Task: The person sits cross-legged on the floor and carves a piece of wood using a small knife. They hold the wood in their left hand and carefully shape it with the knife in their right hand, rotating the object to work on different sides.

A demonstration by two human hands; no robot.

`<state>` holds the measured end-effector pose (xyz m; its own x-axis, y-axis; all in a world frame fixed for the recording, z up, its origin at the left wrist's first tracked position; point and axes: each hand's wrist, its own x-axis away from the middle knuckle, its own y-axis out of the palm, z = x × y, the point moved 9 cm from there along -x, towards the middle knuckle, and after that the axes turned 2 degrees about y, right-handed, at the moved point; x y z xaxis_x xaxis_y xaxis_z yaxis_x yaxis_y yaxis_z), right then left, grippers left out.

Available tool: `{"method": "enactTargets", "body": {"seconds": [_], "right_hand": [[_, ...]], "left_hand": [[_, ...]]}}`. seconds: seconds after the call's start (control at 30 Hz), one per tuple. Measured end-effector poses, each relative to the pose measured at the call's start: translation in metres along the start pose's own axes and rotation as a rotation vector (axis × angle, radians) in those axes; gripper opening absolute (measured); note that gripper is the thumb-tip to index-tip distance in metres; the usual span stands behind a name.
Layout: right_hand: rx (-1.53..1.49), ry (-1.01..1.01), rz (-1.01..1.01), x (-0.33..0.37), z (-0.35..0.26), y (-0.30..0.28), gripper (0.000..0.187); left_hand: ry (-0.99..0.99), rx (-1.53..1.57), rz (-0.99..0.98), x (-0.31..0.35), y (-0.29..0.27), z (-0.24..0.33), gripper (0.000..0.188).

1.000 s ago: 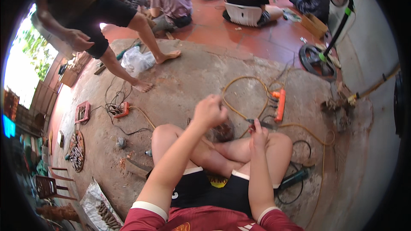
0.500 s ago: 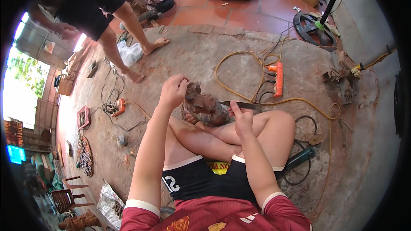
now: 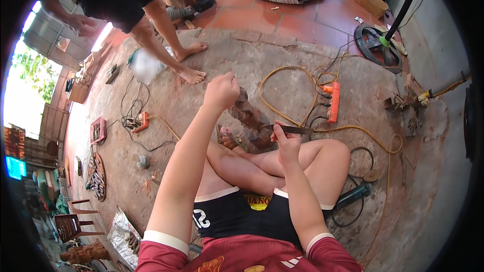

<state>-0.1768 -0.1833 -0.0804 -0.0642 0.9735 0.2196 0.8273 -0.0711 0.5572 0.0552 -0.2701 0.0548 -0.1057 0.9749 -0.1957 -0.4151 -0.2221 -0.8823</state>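
A brown carved wooden figure (image 3: 246,113) stands tilted in front of my crossed legs, its lower end near my foot. My left hand (image 3: 223,91) is closed over its upper end, and the hand hides that part. In my right hand (image 3: 288,143) is a flat, dark blade-like tool, perhaps a file (image 3: 298,130), held with fingers curled and thumb along it. The tool's tip points left and meets the right side of the carving, though exact contact is hard to make out.
An orange power strip (image 3: 334,102) with a looping yellow cord lies beyond my right knee; another orange socket box (image 3: 143,121) is at the left. A green power tool (image 3: 354,196) rests by my right thigh. A co-worker's bare foot (image 3: 192,75) stands ahead on the left.
My left hand has moved up and to the right, and the carving leans differently. The tool stays against its right side. The co-worker's nearer foot has shifted right.
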Motion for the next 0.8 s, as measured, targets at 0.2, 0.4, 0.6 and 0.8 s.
{"method": "enactTargets", "body": {"seconds": [0.2, 0.4, 0.6, 0.8], "right_hand": [[0.032, -0.051, -0.027, -0.003, -0.001, 0.004, 0.019], [0.006, -0.104, -0.12, -0.013, 0.011, 0.037, 0.021], [-0.005, -0.033, -0.014, -0.014, 0.022, 0.039, 0.025], [-0.044, -0.087, -0.017, -0.011, 0.017, 0.048, 0.024]], "left_hand": [[-0.04, -0.034, -0.008, -0.008, -0.001, -0.017, 0.029], [-0.06, -0.022, 0.024, -0.001, -0.003, -0.011, 0.028], [-0.08, -0.031, 0.085, 0.002, -0.008, 0.0, 0.027], [-0.14, -0.065, 0.063, -0.003, -0.003, 0.006, 0.03]]}}
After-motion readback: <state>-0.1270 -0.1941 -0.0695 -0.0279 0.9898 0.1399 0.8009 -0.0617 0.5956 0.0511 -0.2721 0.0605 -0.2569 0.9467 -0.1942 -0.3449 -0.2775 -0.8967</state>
